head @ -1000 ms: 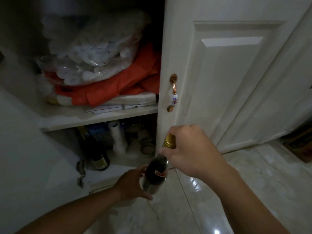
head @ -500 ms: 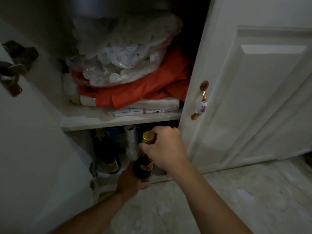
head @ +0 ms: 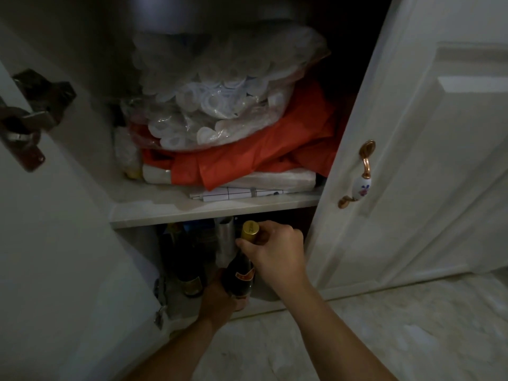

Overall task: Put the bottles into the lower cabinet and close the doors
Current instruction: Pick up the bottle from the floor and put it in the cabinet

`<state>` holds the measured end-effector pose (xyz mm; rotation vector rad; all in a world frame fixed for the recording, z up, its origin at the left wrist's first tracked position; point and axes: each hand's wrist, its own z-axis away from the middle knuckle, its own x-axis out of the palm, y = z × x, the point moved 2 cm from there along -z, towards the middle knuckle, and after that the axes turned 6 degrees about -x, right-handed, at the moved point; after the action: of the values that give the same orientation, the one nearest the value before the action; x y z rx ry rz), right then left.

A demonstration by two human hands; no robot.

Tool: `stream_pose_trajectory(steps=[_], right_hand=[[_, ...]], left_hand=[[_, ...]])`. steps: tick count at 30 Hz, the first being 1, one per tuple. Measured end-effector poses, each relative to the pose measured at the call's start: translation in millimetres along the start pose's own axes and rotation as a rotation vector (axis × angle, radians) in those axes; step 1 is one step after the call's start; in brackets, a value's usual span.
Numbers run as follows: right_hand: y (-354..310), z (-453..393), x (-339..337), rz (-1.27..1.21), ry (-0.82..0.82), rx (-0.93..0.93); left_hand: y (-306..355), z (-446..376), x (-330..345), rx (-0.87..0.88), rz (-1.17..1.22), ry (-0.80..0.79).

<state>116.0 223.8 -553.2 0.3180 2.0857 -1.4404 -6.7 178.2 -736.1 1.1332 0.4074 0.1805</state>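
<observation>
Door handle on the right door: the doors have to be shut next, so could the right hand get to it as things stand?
Probably not yet: the right hand grips the bottle by its neck. Nothing blocks the way to the handle.

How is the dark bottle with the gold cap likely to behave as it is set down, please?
The dark bottle looks like glass, so probably heavy and breakable. Tall and narrow, it may tip once released; the right hand at its neck and the left hand under its base suggest weight.
</observation>
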Motion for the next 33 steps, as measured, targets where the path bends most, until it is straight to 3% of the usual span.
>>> stream_pose_trajectory(steps=[10, 14, 24, 33], right_hand=[[19, -17, 24, -0.021, -0.024, -0.003], [24, -24, 31, -0.084, -0.009, 0.005], [24, -36, 50, -0.152, -0.023, -0.036], [33, -44, 64, -0.314, 0.003, 0.111]], left_hand=[[-25, -34, 6, -0.071, -0.097, 0.001], [-21, -38, 8, -0.088, 0.018, -0.055], [-23, -44, 0, -0.096, -0.103, 0.057], [-62, -86, 2, -0.169, -0.004, 0.151]])
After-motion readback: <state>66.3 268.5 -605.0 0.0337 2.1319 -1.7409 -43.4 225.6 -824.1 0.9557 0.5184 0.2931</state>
